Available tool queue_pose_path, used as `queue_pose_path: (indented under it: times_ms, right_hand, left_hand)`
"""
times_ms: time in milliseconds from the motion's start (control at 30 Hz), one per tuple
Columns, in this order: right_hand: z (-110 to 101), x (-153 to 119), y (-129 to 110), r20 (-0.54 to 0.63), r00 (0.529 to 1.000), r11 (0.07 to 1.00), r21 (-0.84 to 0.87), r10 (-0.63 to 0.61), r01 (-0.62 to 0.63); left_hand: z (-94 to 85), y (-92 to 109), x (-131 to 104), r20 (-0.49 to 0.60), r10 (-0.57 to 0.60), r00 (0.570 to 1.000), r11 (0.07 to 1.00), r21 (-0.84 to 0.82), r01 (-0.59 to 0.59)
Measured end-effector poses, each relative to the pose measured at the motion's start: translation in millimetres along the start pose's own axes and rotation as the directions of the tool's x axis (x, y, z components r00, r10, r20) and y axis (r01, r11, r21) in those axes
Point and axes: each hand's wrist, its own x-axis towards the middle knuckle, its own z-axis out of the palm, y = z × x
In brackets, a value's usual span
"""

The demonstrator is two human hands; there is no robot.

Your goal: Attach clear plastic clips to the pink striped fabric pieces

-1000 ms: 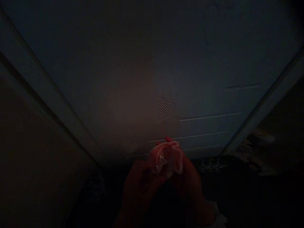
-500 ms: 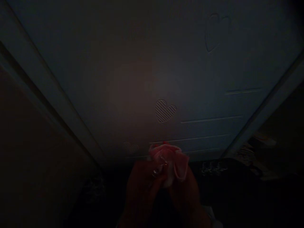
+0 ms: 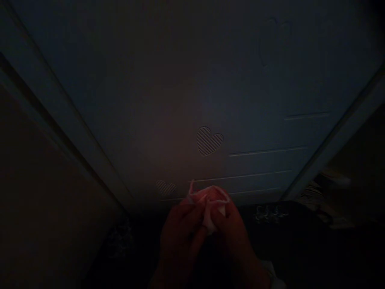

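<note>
In dim light, a small pink cloth with a paler edge is bunched up between my two hands, low in the middle of the view. My left hand grips it from the left with bent fingers. On the other side my right hand is closed round the cloth, its thumb lying across the front folds. A whitish part of the cloth hangs down between the hands. Whether anything is wrapped inside the folds I cannot tell.
Behind the hands stands a pale panel like a door, with a grooved heart and straight grooves. Shiny curled shapes lie on the dark surface at the right. Papers or packets show dimly further right.
The cloth has been turned and refolded; its flap on the right is now gathered in. My right thumb has come into view on top, and a shiny spot by my left fingers no longer shows.
</note>
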Motion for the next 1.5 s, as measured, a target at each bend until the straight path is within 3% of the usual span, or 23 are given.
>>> queue_pose_path:
  times_ms: [167,267,433,700,800,933,1033,1233,1400,1500]
  right_hand:
    - [1,2,0,-0.057,0.998,0.998,-0.045,-0.037,0.035]
    - [1,2,-2,-0.1,0.994,0.999,-0.037,-0.034,0.03]
    - [1,2,-3,-0.097,0.995,0.999,-0.026,-0.022,0.02]
    - [4,2,-4,-0.081,0.995,0.997,-0.05,-0.063,0.059]
    - [4,2,-3,-0.139,0.99,1.0,-0.016,-0.027,0.025]
    - [7,1,-4,-0.197,0.98,0.999,0.041,-0.016,0.025]
    - [9,-1,-5,-0.181,0.983,0.996,0.084,-0.009,0.024]
    - [9,-1,-6,-0.148,0.989,0.995,0.101,0.023,-0.008]
    - [6,0,-7,-0.119,0.993,0.996,0.089,0.019,-0.009]
    - [5,-1,-8,-0.098,0.995,0.996,0.085,0.023,-0.015]
  left_hand:
    - [2.5,6,6,-0.035,0.002,0.999,0.996,-0.084,-0.004]
    - [4.4,8,6,-0.037,-0.116,0.993,0.984,-0.144,0.11]
    - [3.7,6,0,-0.033,-0.399,0.917,0.889,-0.258,0.378]
    - [-1.4,3,-5,0.03,-0.57,0.821,0.764,-0.349,0.543]
    - [-2.5,0,-6,0.025,-0.585,0.811,0.75,-0.363,0.552]
    - [-3.0,-2,-7,0.068,-0.534,0.842,0.768,-0.377,0.518]
    - [-3.2,-2,-7,0.045,-0.567,0.822,0.75,-0.384,0.538]
    - [-9.6,-9,-4,0.185,-0.549,0.815,0.72,-0.391,0.574]
    - [-17.3,-15,-3,0.201,-0.528,0.825,0.687,-0.47,0.554]
    - [-21.2,-16,-2,0.245,-0.547,0.801,0.63,-0.51,0.586]
